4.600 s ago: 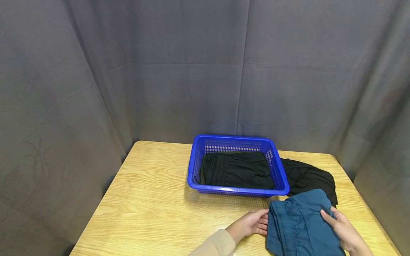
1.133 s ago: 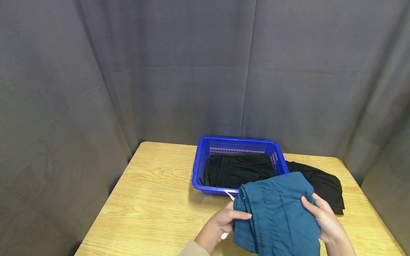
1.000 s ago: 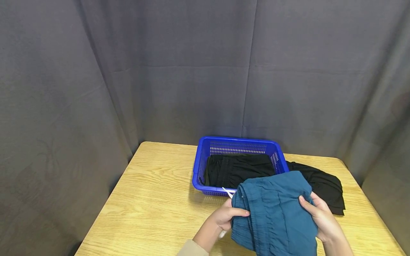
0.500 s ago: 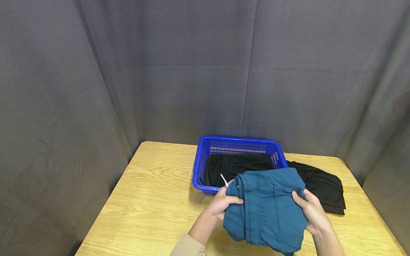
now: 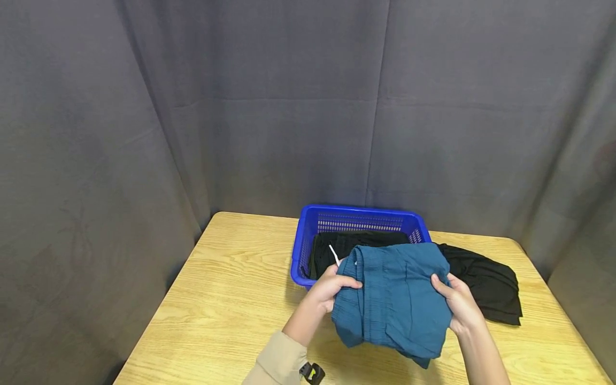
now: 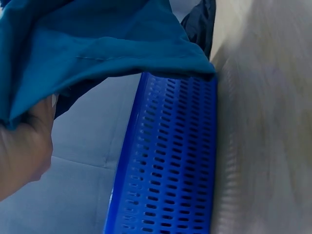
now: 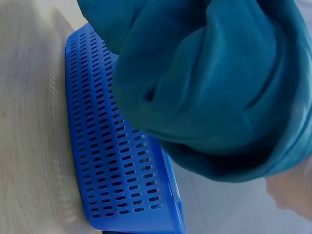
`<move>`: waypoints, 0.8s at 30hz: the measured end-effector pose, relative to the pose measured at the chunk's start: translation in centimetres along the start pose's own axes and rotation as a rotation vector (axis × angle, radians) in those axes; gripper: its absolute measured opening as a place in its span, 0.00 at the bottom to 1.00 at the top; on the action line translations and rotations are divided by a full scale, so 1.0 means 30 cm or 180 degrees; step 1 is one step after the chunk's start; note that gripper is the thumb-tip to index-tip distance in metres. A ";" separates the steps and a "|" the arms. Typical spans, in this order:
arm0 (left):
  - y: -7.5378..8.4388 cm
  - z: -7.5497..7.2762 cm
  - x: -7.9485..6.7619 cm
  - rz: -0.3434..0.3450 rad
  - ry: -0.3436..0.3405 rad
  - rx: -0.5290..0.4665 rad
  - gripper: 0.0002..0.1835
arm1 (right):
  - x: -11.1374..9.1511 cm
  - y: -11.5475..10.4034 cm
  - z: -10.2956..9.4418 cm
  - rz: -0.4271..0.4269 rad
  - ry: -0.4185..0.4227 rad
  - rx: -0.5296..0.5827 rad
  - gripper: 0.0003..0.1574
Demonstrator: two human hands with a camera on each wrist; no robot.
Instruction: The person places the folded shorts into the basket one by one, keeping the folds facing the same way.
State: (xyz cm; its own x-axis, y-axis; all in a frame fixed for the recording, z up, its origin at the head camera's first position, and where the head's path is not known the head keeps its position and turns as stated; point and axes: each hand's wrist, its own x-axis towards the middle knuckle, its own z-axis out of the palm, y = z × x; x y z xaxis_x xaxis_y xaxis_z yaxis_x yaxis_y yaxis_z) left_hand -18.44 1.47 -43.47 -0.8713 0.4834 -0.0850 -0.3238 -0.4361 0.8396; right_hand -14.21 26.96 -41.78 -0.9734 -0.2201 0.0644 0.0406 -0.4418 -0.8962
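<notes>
Along the left side falls a grey curtain, which also runs behind the wood-grain table. Rising from the bottom edge, a beige sleeve covers the left forearm, with a small black device beside its cuff. Beyond it, the left hand pinches the gathered elastic waistband of a folded teal garment, thumb on top. A white drawstring pokes up just above that hand. Behind, on the table, stands a blue perforated plastic basket with folded dark clothing lying in it. The teal garment hangs between the two hands, lifted off the tabletop, and in the head view hides the basket's near right part; whether cloth and basket touch, I cannot tell. At the garment's other side the right hand grips the edge, thumb over the front; the hands are apart, with the folded cloth between them. Farthest right, beside the basket, a black garment lies on the table, partly covered from view by the teal cloth and the right hand.
</notes>
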 end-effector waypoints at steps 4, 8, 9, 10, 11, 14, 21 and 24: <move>0.023 -0.004 0.030 -0.0077 0.0089 0.0059 0.19 | 0.028 -0.008 -0.004 0.0061 -0.0016 0.0018 0.14; 0.038 -0.011 0.060 -0.0115 0.0186 0.0123 0.18 | 0.056 -0.012 -0.011 0.0170 -0.0020 0.0055 0.12; 0.040 -0.013 0.068 -0.0137 0.0215 0.0132 0.18 | 0.062 -0.012 -0.013 0.0205 -0.0008 0.0072 0.12; 0.042 -0.015 0.075 -0.0154 0.0246 0.0134 0.18 | 0.069 -0.012 -0.015 0.0232 0.0002 0.0077 0.12; 0.044 -0.017 0.081 -0.0166 0.0278 0.0143 0.18 | 0.075 -0.011 -0.017 0.0263 0.0011 0.0088 0.12; 0.050 -0.024 0.100 -0.0202 0.0351 0.0176 0.17 | 0.099 -0.010 -0.025 0.0366 0.0053 0.0163 0.12; 0.076 -0.038 0.154 -0.0187 0.0465 0.0372 0.15 | 0.161 -0.020 -0.041 0.0539 0.0327 0.0007 0.07; 0.088 -0.045 0.178 -0.0156 0.0534 0.0430 0.16 | 0.186 -0.026 -0.045 0.0645 0.0494 -0.0096 0.11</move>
State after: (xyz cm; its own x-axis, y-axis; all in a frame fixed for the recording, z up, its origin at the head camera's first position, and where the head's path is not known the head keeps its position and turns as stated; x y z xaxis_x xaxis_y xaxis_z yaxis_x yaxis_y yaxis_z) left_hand -24.46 1.87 -42.42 -0.9085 0.3635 -0.2060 -0.3248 -0.3041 0.8956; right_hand -19.97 27.25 -41.31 -0.9691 -0.1643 -0.1838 0.2337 -0.3757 -0.8968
